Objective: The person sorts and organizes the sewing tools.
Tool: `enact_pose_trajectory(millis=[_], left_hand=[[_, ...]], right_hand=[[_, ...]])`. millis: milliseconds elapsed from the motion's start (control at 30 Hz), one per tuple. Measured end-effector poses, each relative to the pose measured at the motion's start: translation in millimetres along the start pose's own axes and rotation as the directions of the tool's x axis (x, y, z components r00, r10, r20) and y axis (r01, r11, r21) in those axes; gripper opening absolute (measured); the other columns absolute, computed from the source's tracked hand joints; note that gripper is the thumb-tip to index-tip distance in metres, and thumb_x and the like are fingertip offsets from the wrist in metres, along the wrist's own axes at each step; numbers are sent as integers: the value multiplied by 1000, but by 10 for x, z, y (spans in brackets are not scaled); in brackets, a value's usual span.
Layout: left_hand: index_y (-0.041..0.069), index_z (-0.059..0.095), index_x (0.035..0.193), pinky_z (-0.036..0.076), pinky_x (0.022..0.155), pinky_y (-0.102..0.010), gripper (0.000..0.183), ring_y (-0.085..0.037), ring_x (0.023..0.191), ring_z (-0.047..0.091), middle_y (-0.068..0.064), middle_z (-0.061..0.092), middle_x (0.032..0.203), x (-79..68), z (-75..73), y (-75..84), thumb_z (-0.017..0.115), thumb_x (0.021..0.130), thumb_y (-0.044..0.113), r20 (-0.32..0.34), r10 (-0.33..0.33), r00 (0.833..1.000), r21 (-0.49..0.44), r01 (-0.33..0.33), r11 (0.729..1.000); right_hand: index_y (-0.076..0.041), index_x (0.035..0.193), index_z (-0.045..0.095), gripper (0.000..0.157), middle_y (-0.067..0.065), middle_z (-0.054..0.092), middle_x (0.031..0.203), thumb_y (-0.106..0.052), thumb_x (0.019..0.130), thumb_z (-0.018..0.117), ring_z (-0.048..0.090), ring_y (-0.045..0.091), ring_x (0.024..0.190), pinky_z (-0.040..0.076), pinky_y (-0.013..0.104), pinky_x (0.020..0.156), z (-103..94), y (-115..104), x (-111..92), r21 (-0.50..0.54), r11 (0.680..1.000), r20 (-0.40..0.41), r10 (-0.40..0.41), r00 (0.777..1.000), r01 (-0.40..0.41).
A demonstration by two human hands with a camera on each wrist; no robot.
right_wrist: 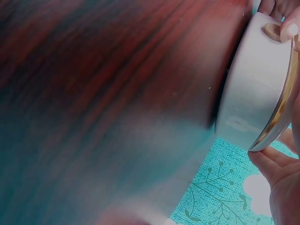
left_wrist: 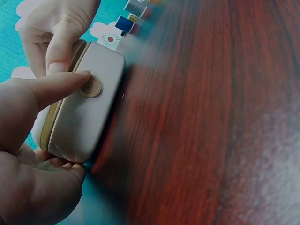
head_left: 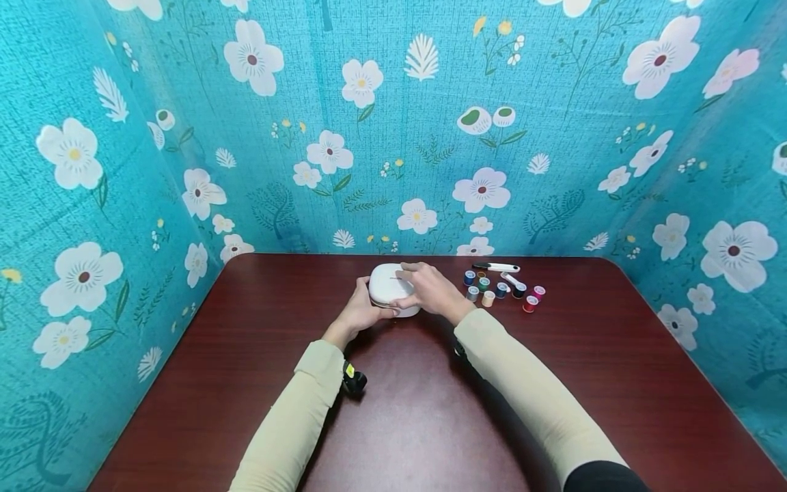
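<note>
A white rounded case (head_left: 386, 285) with a gold rim sits near the table's back edge. Its front bears a round tan tab (left_wrist: 91, 86), as the left wrist view shows. My left hand (head_left: 359, 312) grips the case's left side, fingers curled around its end and thumb on the front beside the tab. From the right, my right hand (head_left: 433, 290) grasps the case, its fingers over the lid and thumb at the front rim. The case's lid looks closed; what is inside is hidden.
Right of the case stand several thread spools, among them a blue spool (head_left: 469, 278), a cream spool (head_left: 488, 298) and a red spool (head_left: 531, 304). Behind them lie a black-and-white slim tool (head_left: 495, 267) and a small white tool (head_left: 513, 281). A floral curtain (head_left: 393, 137) surrounds the table (head_left: 277, 301).
</note>
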State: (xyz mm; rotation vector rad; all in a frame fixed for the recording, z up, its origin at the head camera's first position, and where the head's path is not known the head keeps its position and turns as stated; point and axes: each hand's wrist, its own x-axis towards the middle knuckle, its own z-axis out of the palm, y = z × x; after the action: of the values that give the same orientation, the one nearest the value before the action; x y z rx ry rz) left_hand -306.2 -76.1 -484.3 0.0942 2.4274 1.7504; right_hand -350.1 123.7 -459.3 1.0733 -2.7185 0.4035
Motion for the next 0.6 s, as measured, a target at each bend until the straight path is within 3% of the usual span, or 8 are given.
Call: enact_pose_trajectory(millis=[600], left_hand=[[5,21,154,28,118,-47,106,-32,142,39,-21,38,155,-37,-1,0,92,76,15,1,-11,1000,15,11,1000]], right_hand=[[-3,130,69,66,22,63,136,-49,85,82,62,38,123,54,46,96,-60,37,4,90,996,-22,-4,1000,6]])
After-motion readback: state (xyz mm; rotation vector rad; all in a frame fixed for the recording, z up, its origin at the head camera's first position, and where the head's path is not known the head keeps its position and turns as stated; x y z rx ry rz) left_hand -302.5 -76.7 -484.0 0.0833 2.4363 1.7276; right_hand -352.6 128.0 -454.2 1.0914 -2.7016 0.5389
